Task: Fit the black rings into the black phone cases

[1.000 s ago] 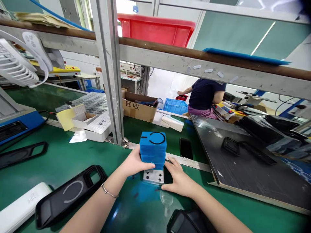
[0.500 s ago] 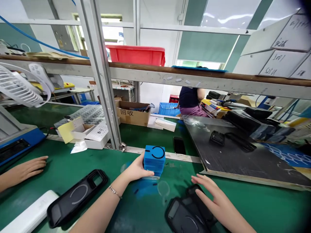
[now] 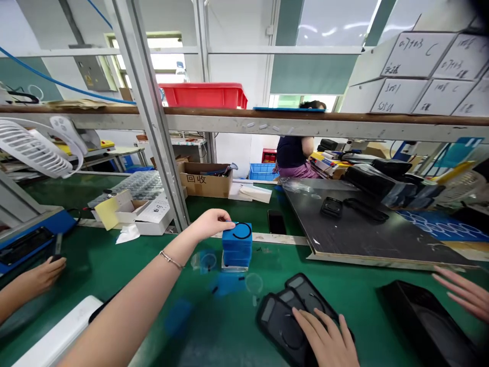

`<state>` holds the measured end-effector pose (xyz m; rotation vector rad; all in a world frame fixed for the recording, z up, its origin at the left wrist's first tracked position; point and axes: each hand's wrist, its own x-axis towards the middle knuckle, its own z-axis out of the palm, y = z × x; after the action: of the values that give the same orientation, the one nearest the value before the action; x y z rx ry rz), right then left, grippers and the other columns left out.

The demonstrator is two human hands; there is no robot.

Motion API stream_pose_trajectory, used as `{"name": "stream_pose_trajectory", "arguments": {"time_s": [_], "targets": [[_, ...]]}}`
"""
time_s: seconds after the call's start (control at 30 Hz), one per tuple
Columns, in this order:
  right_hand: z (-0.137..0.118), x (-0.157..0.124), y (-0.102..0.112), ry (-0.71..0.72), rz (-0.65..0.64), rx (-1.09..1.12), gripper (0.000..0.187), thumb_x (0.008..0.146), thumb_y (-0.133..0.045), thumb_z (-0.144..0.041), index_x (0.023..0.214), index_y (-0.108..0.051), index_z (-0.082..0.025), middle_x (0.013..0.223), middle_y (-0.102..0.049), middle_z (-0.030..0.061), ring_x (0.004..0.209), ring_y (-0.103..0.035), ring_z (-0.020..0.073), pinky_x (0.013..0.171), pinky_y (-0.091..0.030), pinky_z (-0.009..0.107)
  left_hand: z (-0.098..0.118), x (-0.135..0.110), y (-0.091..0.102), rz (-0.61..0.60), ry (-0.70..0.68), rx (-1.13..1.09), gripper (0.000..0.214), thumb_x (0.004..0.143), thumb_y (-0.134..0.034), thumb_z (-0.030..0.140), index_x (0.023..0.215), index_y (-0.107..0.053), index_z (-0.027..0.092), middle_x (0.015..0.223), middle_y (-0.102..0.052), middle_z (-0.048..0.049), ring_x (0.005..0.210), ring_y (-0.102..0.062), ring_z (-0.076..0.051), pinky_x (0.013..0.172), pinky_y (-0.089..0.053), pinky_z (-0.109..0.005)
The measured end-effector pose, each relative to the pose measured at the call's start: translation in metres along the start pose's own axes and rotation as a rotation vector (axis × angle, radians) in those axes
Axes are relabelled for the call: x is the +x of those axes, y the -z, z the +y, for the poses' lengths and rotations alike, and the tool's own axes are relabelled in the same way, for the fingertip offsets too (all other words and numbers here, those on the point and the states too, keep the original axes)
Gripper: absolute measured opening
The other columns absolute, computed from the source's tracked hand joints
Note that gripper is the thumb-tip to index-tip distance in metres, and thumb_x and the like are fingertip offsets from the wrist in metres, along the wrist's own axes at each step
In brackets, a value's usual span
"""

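Note:
A stack of square blue film sheets (image 3: 237, 250) stands mid-table, with a black ring showing on its top sheet. My left hand (image 3: 214, 224) pinches the top sheet at its left corner, fingers closed. Several black phone cases (image 3: 277, 318) lie overlapping at the lower right of the table, ring marks on their backs. Resting on them is my right hand (image 3: 326, 339), its fingers spread out flat. A clear round film piece (image 3: 254, 283) and blue film scraps (image 3: 229, 284) lie in front of the stack.
At the left, another person's hand (image 3: 44, 278) holds a small dark tool near a blue device (image 3: 34, 242). Another person's hand (image 3: 464, 293) reaches in from the right beside a black tray (image 3: 424, 321). A dark board (image 3: 344, 239) and a metal post (image 3: 153, 112) stand beyond.
My left hand has shifted from around the stack's side to its top corner. My right hand has come down onto the phone cases. A black tray and another person's hand appear at right.

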<state>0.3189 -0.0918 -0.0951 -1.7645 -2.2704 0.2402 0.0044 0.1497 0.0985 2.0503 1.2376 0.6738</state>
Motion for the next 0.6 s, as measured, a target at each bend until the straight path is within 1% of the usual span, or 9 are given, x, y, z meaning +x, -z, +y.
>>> {"name": "stream_pose_trajectory", "arguments": {"time_s": [0.07,0.17,0.23,0.33,0.37,0.43,0.5,0.57,0.6], "targets": [[0.008,0.0,0.007,-0.017,-0.021,0.013,0.083,0.081,-0.067,-0.052,0.152,-0.024,-0.052,0.147,-0.051,0.001,0.13,-0.047,0.0527,0.1,-0.025,0.089,0.005,-0.002,0.002,0.017,-0.057,0.075,0.031,0.076,-0.069,0.05,0.068,-0.07,0.019,0.073,-0.073,-0.005,0.069,-0.067,-0.023,0.06,-0.049,-0.029],[0.02,0.003,0.012,-0.053,-0.027,0.023,0.081,0.082,-0.065,-0.05,0.152,-0.027,-0.05,0.15,-0.049,0.0002,0.134,-0.044,0.0513,0.102,-0.02,0.089,0.013,-0.01,0.003,0.06,-0.177,0.173,0.022,0.079,-0.067,0.043,0.074,-0.075,0.023,0.091,-0.077,-0.0066,0.089,-0.069,-0.027,0.079,-0.051,-0.033],[0.024,0.004,0.016,-0.058,0.0,0.008,0.081,0.081,-0.067,-0.045,0.152,-0.03,-0.048,0.149,-0.051,0.0006,0.134,-0.044,0.05,0.103,-0.019,0.088,0.018,-0.015,0.002,0.094,-0.244,0.212,0.018,0.079,-0.066,0.039,0.077,-0.076,0.024,0.102,-0.077,-0.0076,0.101,-0.067,-0.029,0.094,-0.047,-0.039],[0.02,0.003,0.026,-0.042,0.083,-0.034,0.08,0.08,-0.067,-0.033,0.151,-0.034,-0.046,0.147,-0.054,-0.0002,0.135,-0.045,0.0447,0.109,-0.016,0.083,0.028,-0.02,0.001,0.15,-0.29,0.217,0.018,0.079,-0.064,0.037,0.078,-0.076,0.023,0.107,-0.077,-0.0087,0.105,-0.065,-0.031,0.101,-0.042,-0.044],[0.015,0.002,0.03,-0.033,0.106,-0.036,0.08,0.08,-0.067,-0.032,0.151,-0.035,-0.045,0.147,-0.054,-0.0002,0.135,-0.046,0.0433,0.11,-0.018,0.08,0.032,-0.023,0.001,0.175,-0.29,0.203,0.019,0.08,-0.063,0.037,0.08,-0.076,0.022,0.105,-0.077,-0.0087,0.104,-0.064,-0.031,0.1,-0.043,-0.044],[0.0,0.001,0.036,0.006,0.1,0.002,0.08,0.081,-0.069,-0.035,0.152,-0.034,-0.044,0.149,-0.051,0.0008,0.135,-0.046,0.0425,0.111,-0.029,0.074,0.041,-0.032,-0.001,0.228,-0.264,0.153,0.022,0.082,-0.06,0.038,0.082,-0.075,0.022,0.101,-0.076,-0.0081,0.101,-0.064,-0.029,0.093,-0.046,-0.04],[-0.017,0.001,0.037,0.101,0.018,0.074,0.083,0.081,-0.072,-0.044,0.153,-0.031,-0.043,0.151,-0.049,0.0026,0.134,-0.047,0.0429,0.109,-0.038,0.068,0.048,-0.047,-0.008,0.266,-0.205,0.072,0.025,0.085,-0.057,0.039,0.08,-0.073,0.022,0.093,-0.074,-0.0071,0.092,-0.064,-0.026,0.083,-0.048,-0.035],[-0.032,0.001,0.032,0.234,-0.073,0.138,0.085,0.081,-0.072,-0.052,0.154,-0.028,-0.044,0.146,-0.055,0.0026,0.13,-0.052,0.042,0.109,-0.039,0.066,0.051,-0.067,-0.02,0.254,-0.122,-0.04,0.028,0.086,-0.056,0.041,0.072,-0.069,0.021,0.079,-0.069,-0.0049,0.077,-0.061,-0.022,0.07,-0.046,-0.031],[-0.038,0.001,0.028,0.294,-0.088,0.161,0.086,0.081,-0.072,-0.055,0.154,-0.028,-0.045,0.142,-0.059,0.0025,0.128,-0.055,0.0414,0.11,-0.037,0.067,0.051,-0.077,-0.028,0.229,-0.074,-0.104,0.03,0.085,-0.057,0.043,0.067,-0.067,0.02,0.072,-0.066,-0.0033,0.07,-0.058,-0.02,0.065,-0.044,-0.029]]}}
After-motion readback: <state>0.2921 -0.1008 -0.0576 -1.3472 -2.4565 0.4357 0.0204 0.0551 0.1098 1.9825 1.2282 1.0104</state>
